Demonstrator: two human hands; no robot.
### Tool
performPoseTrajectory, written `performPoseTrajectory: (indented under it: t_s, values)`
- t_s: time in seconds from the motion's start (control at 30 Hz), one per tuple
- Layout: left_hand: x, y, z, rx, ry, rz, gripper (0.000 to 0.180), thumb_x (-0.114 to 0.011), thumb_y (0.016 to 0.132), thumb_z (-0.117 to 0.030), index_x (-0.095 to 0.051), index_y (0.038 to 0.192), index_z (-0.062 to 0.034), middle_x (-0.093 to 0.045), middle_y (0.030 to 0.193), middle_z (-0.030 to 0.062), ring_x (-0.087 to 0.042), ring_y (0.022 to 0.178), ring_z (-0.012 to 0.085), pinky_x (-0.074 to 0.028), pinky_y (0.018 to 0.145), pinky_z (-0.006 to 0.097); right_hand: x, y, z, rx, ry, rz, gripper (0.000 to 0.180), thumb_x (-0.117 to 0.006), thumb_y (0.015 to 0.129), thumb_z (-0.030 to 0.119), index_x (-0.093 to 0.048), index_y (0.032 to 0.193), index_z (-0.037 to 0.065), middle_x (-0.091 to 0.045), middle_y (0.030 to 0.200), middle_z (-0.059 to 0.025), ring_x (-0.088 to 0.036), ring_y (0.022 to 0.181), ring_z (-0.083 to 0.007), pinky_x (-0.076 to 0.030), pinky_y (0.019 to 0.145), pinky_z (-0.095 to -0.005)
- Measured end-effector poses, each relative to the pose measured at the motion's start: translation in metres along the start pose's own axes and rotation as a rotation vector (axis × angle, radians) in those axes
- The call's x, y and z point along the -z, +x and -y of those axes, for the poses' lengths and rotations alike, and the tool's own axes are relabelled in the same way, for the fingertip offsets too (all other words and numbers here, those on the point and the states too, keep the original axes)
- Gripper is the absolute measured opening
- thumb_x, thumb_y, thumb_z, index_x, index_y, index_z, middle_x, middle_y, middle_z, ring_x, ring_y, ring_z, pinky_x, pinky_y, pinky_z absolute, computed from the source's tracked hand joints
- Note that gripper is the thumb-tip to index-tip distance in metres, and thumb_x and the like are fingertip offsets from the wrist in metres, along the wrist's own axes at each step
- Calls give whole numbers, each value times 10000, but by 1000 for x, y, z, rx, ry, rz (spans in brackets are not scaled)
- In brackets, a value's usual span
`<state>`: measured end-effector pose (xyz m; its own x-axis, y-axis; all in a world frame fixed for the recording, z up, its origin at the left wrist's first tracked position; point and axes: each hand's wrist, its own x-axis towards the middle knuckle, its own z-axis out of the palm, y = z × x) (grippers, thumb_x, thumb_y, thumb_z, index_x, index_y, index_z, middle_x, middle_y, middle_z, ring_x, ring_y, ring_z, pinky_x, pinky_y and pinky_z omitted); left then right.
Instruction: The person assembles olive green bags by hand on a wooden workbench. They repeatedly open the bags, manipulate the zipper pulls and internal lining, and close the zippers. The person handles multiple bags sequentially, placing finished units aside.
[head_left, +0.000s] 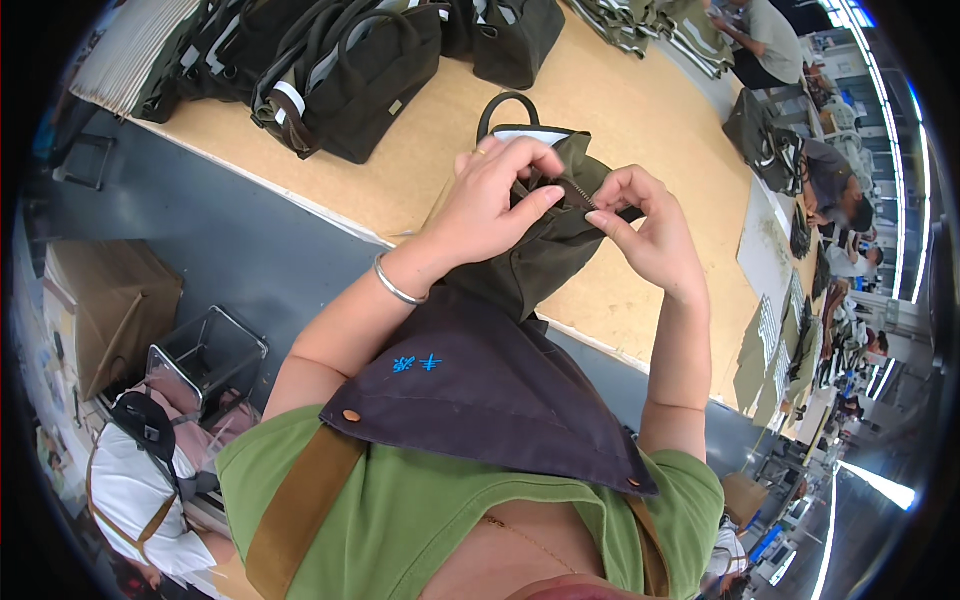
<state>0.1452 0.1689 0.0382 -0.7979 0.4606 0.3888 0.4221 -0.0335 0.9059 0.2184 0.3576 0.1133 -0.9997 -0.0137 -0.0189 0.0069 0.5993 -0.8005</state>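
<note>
In front of me an olive-green fabric bag [535, 262] with a looped handle stands at the table's near edge, against my dark apron. A zipper [577, 193] runs along its upper opening, its teeth showing between my hands. My left hand [497, 190] is closed at the bag's opening, thumb and index finger pinching the fabric beside the zipper. Opposite it, my right hand [640, 218] pinches the zipper's other end between thumb and fingers. Whether a slider or pull sits in the right fingertips is too small to tell.
Several finished-looking dark bags [375, 85] are piled on the tan table [660, 150] at the far left. Another dark bag [760, 135] lies at the right, near seated people. Left of the table are a cardboard box [110, 305] and a metal-framed stool [215, 355].
</note>
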Motion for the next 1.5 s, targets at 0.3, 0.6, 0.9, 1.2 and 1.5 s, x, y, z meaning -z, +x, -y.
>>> performPoseTrajectory:
  t_s: [0.3,0.6,0.9,1.2,1.5]
  values:
    - [12,35,8,70,61,537,228,-605,901,-346,-703,852,-146,-654,719,0,-587,740,166,-297,844,384,-7,-9,1,142,-271,-86,117,-755,778,121,-668,850,92,-649,767,5,-535,777,-163,-342,933,-341]
    - [25,52,-14,18,365,659,232,-647,880,-314,-680,845,-87,-617,722,32,-555,667,184,-400,724,314,-17,-9,-1,202,-310,-189,152,-790,746,156,-676,829,101,-661,846,1,-592,860,-199,-359,910,-356]
    - [15,46,5,325,-246,643,223,-654,922,-218,-669,836,-12,-620,748,-9,-516,717,53,-412,638,242,-20,-8,-1,246,-342,-249,151,-767,758,129,-637,831,105,-655,944,-6,-595,926,-212,-350,916,-366]
    - [15,42,5,-94,-43,487,199,-678,871,-207,-660,825,-15,-591,749,53,-549,732,174,-431,671,302,-12,-6,16,88,-344,-71,81,-639,860,150,-591,849,86,-629,811,-17,-578,808,-203,-293,1014,-382]
    - [16,40,7,-151,89,335,153,-697,825,-285,-692,799,-135,-610,783,6,-555,825,181,-334,831,385,-14,-2,7,-19,70,-133,191,-712,770,-5,-569,887,47,-652,775,-29,-614,771,-146,-333,964,-317]
